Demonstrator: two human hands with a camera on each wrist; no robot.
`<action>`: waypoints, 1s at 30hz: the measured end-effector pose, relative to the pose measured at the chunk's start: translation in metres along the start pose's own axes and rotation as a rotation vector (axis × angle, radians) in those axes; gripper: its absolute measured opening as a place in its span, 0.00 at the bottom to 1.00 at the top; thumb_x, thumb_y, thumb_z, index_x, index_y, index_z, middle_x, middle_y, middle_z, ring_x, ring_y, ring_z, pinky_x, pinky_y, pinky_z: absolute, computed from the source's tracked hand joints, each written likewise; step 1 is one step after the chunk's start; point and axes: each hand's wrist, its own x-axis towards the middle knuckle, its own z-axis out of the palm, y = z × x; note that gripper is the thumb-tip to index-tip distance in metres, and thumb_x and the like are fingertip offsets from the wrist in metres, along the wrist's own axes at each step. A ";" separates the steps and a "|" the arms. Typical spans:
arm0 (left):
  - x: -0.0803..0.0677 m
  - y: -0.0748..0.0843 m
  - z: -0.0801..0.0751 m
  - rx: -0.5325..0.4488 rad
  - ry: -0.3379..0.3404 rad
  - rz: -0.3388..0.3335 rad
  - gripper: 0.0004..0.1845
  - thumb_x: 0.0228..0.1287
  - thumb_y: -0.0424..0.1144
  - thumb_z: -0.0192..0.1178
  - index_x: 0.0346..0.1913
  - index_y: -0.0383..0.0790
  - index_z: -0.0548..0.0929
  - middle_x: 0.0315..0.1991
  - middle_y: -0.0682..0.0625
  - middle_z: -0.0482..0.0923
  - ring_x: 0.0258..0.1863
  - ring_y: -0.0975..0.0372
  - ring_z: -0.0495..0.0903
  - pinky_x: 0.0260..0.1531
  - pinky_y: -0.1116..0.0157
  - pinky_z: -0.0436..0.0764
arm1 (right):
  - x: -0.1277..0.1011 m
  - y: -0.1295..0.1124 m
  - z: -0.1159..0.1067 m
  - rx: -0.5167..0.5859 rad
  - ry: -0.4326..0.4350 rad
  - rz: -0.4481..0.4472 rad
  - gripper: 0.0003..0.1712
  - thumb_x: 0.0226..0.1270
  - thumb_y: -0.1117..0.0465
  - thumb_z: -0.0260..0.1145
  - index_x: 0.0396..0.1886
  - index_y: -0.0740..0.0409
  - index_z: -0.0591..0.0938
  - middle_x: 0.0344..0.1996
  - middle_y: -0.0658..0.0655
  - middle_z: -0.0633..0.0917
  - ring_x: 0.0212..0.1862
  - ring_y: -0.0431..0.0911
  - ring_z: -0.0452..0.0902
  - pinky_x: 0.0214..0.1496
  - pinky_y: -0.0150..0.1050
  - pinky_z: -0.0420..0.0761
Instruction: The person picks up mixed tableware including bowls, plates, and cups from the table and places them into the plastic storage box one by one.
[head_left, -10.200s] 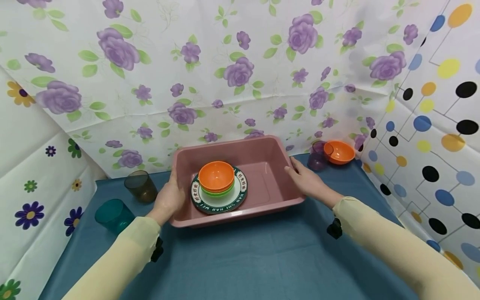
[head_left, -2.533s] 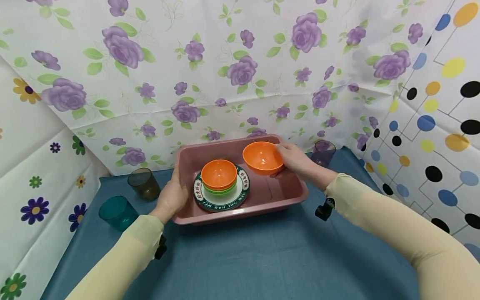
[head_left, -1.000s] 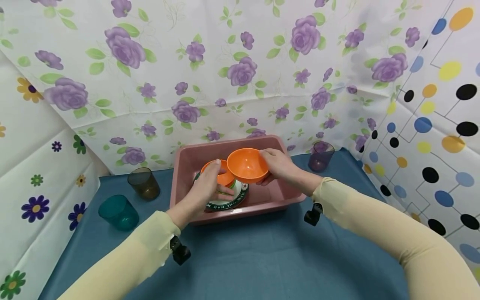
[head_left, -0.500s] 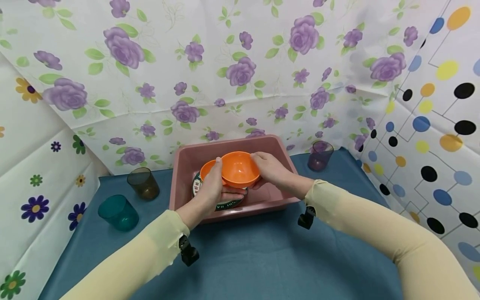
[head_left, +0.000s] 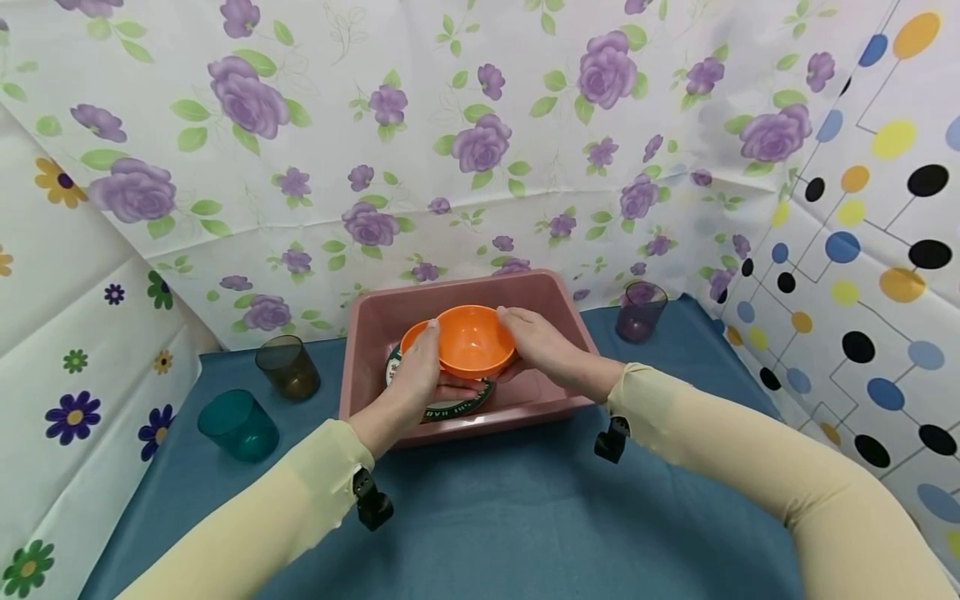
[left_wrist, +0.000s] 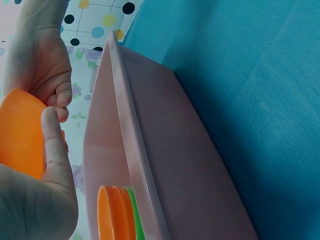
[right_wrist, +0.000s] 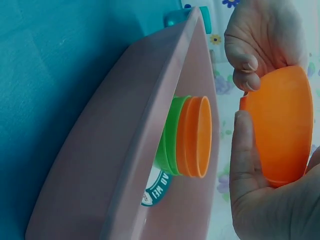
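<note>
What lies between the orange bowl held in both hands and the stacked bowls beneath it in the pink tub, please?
Nothing: in the right wrist view, a bare gap separates the held orange bowl from the stacked bowls in the pink tub.

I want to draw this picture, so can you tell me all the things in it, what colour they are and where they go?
Tub: 1, pink, middle of the table.
Held bowl: 1, orange, gripped by both hands above the stack.
Stacked bowls: orange on top of green, on the plate inside the tub; exact count unclear.
Plate: 1, white with a green rim, in the tub under the bowls.
Cups: 3, brown and teal left of the tub, purple on its right.
Tablecloth: 1, blue.
Backdrop sheets: flowered and dotted, behind.
Left hand and right hand: both hold the orange bowl; cream sleeves.
</note>
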 end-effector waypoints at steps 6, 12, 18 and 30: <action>0.000 0.000 -0.005 0.014 0.025 0.006 0.31 0.83 0.61 0.31 0.75 0.46 0.61 0.45 0.35 0.86 0.35 0.47 0.90 0.41 0.52 0.87 | 0.003 0.007 -0.013 -0.106 0.092 -0.016 0.33 0.84 0.40 0.46 0.71 0.60 0.69 0.52 0.62 0.82 0.43 0.56 0.86 0.48 0.50 0.87; -0.001 0.000 -0.018 0.031 0.071 0.026 0.32 0.83 0.62 0.32 0.76 0.46 0.60 0.46 0.35 0.85 0.35 0.46 0.89 0.40 0.53 0.87 | 0.007 0.023 -0.045 -0.445 0.215 -0.060 0.34 0.84 0.41 0.47 0.76 0.57 0.66 0.63 0.61 0.77 0.62 0.55 0.76 0.64 0.54 0.77; -0.004 -0.002 -0.032 0.058 0.063 0.061 0.33 0.82 0.63 0.30 0.73 0.43 0.62 0.50 0.36 0.83 0.39 0.44 0.89 0.41 0.55 0.87 | 0.008 0.042 -0.072 -0.759 0.257 -0.034 0.40 0.82 0.44 0.53 0.82 0.58 0.56 0.74 0.67 0.66 0.74 0.62 0.62 0.71 0.63 0.66; -0.004 -0.001 -0.049 0.097 0.133 0.053 0.37 0.81 0.64 0.32 0.75 0.39 0.58 0.53 0.33 0.79 0.35 0.49 0.90 0.40 0.58 0.87 | 0.011 0.086 -0.083 -0.733 0.155 0.079 0.51 0.74 0.62 0.55 0.84 0.55 0.33 0.78 0.76 0.46 0.72 0.71 0.60 0.65 0.66 0.70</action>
